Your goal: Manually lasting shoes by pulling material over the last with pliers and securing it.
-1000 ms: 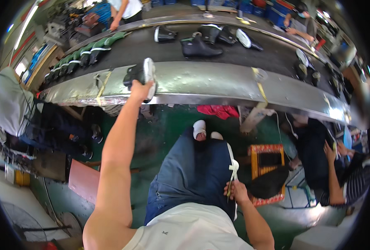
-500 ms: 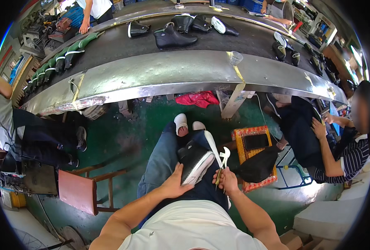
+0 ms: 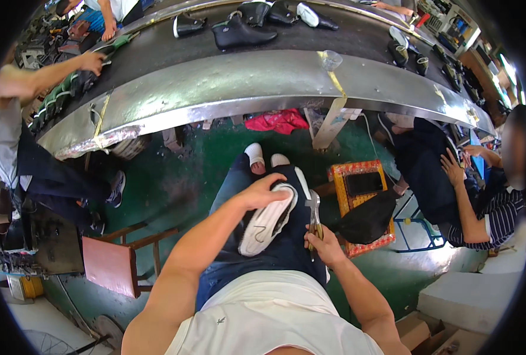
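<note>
My left hand (image 3: 264, 193) is closed around one end of a black shoe (image 3: 285, 224), held over my lap. Its white underside (image 3: 259, 232) is turned up, with a dark curved mark on it. To the right, my right hand (image 3: 325, 244) grips the handles of lasting pincers (image 3: 315, 214), whose metal head points away from me, beside the shoe but apart from it. A smooth white piece (image 3: 302, 182) of unclear kind shows at my right knee.
A long dark belt (image 3: 156, 56) with a metal edge (image 3: 215, 83) carries black boots (image 3: 245, 34) and green-covered ones (image 3: 55, 97). A brown stool (image 3: 110, 266) stands left. A phone (image 3: 363, 183) and black cloth (image 3: 366, 218) lie right. Co-workers stand or sit on both sides.
My left hand has shifted to the shoe's far end, and the shoe has turned with its underside up. The pincers have turned slightly. The co-worker at left now reaches to the green-covered boots.
</note>
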Action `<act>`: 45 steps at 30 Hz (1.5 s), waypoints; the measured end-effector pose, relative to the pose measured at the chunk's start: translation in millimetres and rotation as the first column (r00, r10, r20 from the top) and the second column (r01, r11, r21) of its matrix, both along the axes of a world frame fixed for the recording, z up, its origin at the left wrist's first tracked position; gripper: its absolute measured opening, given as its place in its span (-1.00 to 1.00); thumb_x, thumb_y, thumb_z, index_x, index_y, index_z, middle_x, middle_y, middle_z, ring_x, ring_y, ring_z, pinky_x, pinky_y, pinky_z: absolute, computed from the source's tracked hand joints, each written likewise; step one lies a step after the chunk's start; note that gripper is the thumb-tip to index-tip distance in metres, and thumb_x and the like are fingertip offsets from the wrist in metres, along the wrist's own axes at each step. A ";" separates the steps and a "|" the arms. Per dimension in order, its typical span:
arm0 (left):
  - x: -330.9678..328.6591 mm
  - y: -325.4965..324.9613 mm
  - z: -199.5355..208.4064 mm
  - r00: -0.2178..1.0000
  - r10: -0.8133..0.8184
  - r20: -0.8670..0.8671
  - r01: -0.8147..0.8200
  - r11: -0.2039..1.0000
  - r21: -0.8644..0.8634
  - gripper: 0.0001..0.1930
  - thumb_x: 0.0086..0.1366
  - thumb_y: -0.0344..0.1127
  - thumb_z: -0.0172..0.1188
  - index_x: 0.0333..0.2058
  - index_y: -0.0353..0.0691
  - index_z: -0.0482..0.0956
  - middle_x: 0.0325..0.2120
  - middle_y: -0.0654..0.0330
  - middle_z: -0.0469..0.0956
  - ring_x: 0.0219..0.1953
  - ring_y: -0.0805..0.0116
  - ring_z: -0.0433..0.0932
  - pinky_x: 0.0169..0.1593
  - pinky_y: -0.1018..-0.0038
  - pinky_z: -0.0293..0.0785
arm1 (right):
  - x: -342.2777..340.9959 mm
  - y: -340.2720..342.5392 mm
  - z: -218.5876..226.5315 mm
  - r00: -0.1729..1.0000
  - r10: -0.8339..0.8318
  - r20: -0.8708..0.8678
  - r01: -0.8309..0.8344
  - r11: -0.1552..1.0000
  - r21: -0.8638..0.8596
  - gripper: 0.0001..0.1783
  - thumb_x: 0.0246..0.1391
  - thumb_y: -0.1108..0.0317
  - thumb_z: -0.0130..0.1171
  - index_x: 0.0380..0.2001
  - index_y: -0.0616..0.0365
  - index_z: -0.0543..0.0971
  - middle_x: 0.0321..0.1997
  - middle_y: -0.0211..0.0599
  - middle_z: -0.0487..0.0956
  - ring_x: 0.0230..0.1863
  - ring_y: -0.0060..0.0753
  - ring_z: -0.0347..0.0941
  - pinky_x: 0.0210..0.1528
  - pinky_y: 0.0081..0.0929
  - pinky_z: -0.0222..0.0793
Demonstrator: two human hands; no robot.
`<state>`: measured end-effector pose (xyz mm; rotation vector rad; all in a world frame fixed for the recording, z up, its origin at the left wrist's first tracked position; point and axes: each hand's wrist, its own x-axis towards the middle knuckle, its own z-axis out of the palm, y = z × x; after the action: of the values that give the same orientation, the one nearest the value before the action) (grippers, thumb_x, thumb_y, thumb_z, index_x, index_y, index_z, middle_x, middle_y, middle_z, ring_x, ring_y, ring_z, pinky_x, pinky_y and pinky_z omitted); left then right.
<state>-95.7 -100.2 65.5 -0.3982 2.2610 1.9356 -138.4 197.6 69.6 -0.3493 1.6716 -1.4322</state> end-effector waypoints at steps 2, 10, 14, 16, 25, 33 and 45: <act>41.3 -15.2 13.0 0.972 0.087 -0.220 -0.080 0.996 0.041 -0.34 0.27 -0.16 0.37 0.27 -0.21 0.34 0.19 0.06 0.42 0.20 0.23 0.43 0.28 0.33 0.32 | 6.8 -5.1 29.1 0.977 0.154 -0.144 -0.148 0.988 0.055 -0.66 0.32 0.37 0.10 0.06 0.35 0.44 -0.35 -0.35 0.58 -0.34 -0.55 0.53 -0.23 -0.55 0.47; 144.6 -20.4 54.5 0.827 0.283 -0.486 -0.322 0.947 0.005 -0.36 0.44 -0.19 0.16 0.41 -0.14 0.15 0.42 0.05 0.04 0.46 0.26 0.00 0.44 0.31 -0.06 | 48.8 -63.2 98.1 0.761 0.572 -0.306 -0.559 0.818 0.137 -0.67 0.32 0.25 0.10 0.03 0.23 0.50 -0.28 -0.21 0.65 -0.26 -0.24 0.62 -0.11 -0.35 0.50; 165.4 -25.5 49.5 0.811 0.368 -0.455 -0.378 0.923 0.072 -0.39 0.48 -0.11 0.08 0.40 -0.15 0.16 0.44 0.03 -0.01 0.50 0.22 -0.11 0.47 0.30 -0.17 | 57.9 -90.3 90.9 0.795 0.557 -0.241 -0.568 0.822 0.026 -0.70 0.34 0.27 0.09 0.01 0.23 0.50 -0.25 -0.26 0.64 -0.26 -0.42 0.57 -0.14 -0.43 0.47; 171.6 -27.4 49.4 0.825 0.375 -0.424 -0.391 0.919 0.051 -0.41 0.49 -0.10 0.05 0.38 -0.18 0.19 0.44 0.01 -0.03 0.50 0.17 -0.10 0.47 0.29 -0.14 | 54.4 -103.3 92.7 0.787 0.587 -0.190 -0.604 0.796 -0.040 -0.73 0.35 0.28 0.07 -0.02 0.24 0.51 -0.27 -0.31 0.63 -0.32 -0.57 0.50 -0.19 -0.52 0.44; 176.9 -44.6 35.5 0.835 0.371 -0.406 -0.432 0.899 -0.068 -0.50 0.47 -0.22 0.07 0.30 -0.23 0.28 0.35 -0.06 0.20 0.43 0.05 0.16 0.44 0.28 0.07 | 35.8 -145.6 97.5 0.703 0.709 -0.058 -0.687 0.698 0.205 -0.81 0.35 0.30 0.06 -0.20 0.23 0.50 -0.45 -0.31 0.62 -0.53 -0.42 0.52 -0.39 -0.44 0.47; 176.6 -57.5 20.5 0.829 0.355 -0.432 -0.356 0.931 0.081 -0.52 0.45 -0.40 0.08 0.31 -0.20 0.30 0.40 0.08 0.15 0.45 0.24 0.10 0.44 0.34 0.01 | 59.0 -140.6 33.2 0.638 0.474 -0.606 -0.498 0.855 0.145 -0.75 0.30 0.34 0.12 -0.07 0.29 0.49 -0.35 -0.06 0.62 -0.33 -0.02 0.61 -0.23 -0.21 0.51; 166.9 -38.2 36.7 0.811 0.506 -0.295 -0.529 0.849 0.002 -0.55 0.42 -0.39 0.15 0.26 -0.22 0.41 0.33 0.08 0.32 0.35 0.33 0.28 0.38 0.40 0.18 | 35.5 -131.4 123.8 0.557 0.790 -0.254 -0.686 0.611 0.395 -0.76 0.28 0.34 0.11 -0.11 0.31 0.46 -0.28 -0.03 0.63 -0.29 -0.06 0.63 -0.20 -0.25 0.51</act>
<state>71.2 -138.4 102.2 -0.8862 2.6278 2.2792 -102.8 66.2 193.5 -1.1354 1.6686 -0.4909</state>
